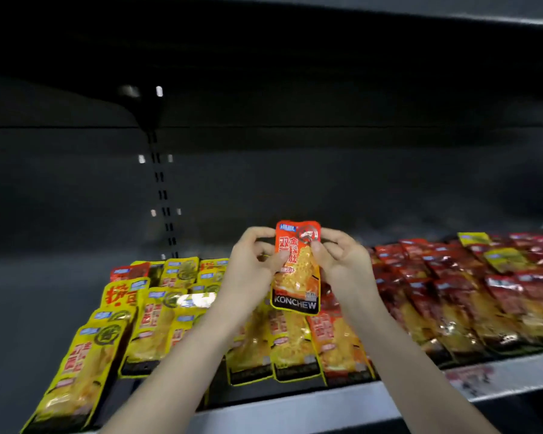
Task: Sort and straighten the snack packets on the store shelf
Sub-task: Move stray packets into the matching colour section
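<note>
An orange snack packet [297, 270] with a black "KONCHEW" band hangs upright above the shelf, held between both hands. My left hand [251, 270] pinches its left edge, and my right hand [342, 261] pinches its upper right side with the thumb on the front. Below and to the left lie yellow packets [157, 321] in leaning rows. Orange packets [336, 343] lie under my hands. Dark red packets [470, 292] fill the right part of the shelf, with two yellow-green packets [503, 258] lying on top of them.
The shelf's pale front edge [342, 405] runs along the bottom, with a price label strip [470, 377] at the right. A dark back panel with a slotted upright [162, 195] stands behind. Another shelf [420, 14] overhangs above. Bare dark shelf floor [44, 292] lies left of the packets.
</note>
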A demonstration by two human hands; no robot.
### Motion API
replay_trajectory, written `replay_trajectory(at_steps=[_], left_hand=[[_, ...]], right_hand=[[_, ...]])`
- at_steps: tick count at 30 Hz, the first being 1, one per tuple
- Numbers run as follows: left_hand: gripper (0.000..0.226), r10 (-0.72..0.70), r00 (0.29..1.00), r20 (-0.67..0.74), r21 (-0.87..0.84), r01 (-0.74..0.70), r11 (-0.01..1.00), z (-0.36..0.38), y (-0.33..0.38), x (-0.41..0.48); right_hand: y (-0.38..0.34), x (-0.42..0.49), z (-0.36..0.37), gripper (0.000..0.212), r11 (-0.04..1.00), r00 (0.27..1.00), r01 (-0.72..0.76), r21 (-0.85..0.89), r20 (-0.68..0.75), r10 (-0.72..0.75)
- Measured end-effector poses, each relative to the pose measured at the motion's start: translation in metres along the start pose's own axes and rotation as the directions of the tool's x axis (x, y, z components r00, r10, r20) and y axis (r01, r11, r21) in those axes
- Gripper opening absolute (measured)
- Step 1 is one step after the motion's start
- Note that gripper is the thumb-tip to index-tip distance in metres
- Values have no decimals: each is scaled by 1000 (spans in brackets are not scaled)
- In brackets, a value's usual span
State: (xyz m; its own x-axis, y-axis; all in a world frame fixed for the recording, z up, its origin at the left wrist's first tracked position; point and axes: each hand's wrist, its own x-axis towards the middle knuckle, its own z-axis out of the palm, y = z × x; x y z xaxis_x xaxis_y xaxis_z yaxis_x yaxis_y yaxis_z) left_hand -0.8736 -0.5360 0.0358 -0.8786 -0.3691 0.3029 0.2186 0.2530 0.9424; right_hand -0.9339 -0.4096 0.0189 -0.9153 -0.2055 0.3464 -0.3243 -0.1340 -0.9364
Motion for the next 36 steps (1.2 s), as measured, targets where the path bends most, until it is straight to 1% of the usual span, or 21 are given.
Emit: replay_trajectory(at_steps=[5, 10, 12, 16, 19, 22, 25, 29, 31, 34, 36], left_hand=[[24, -61, 994, 93, -24, 64, 998, 64, 1, -3], [25, -18, 992, 128, -49, 25, 998, 130, 10, -3], [30, -4, 991, 133, -16, 6, 1000, 156, 14, -2], [49, 39, 990, 134, 48, -45, 998, 204, 18, -3], [52, 59, 991, 118, 46, -65, 997, 238, 19, -3], [50, 47, 994, 99, 39, -51, 998, 268, 20, 0], [50, 36, 996, 81, 19, -37, 999, 295, 23, 7], [43, 73, 994, 81, 51, -77, 996, 329, 28, 22], [33, 82, 991, 103, 46, -87, 995, 347, 31, 31], [15, 85, 989, 120, 85, -95, 992, 372, 34, 43], [10, 74, 989, 129, 99, -87, 991, 386, 33, 50]], right_hand=[[7, -2, -67, 14, 999, 998, -36, -8, -47, 36], [4, 4, -134, 12, 999, 996, -48, -6, -78, 47], [2, 8, -162, 15, 997, 997, -38, -68, -68, 33], [-1, 18, -210, 23, 965, 998, 18, -261, -56, -33], [-3, 28, -241, 28, 905, 996, 87, -417, 28, -83], [-5, 39, -269, 25, 878, 992, 103, -467, 108, -60], [-7, 52, -294, 22, 863, 990, 110, -493, 136, -48], [-7, 71, -326, 14, 890, 993, 114, -441, 65, -95], [-7, 78, -340, 13, 909, 995, 97, -405, 10, -101], [-3, 87, -360, 13, 922, 993, 79, -378, -53, -106], [0, 95, -371, 12, 932, 992, 56, -358, -84, -92]])
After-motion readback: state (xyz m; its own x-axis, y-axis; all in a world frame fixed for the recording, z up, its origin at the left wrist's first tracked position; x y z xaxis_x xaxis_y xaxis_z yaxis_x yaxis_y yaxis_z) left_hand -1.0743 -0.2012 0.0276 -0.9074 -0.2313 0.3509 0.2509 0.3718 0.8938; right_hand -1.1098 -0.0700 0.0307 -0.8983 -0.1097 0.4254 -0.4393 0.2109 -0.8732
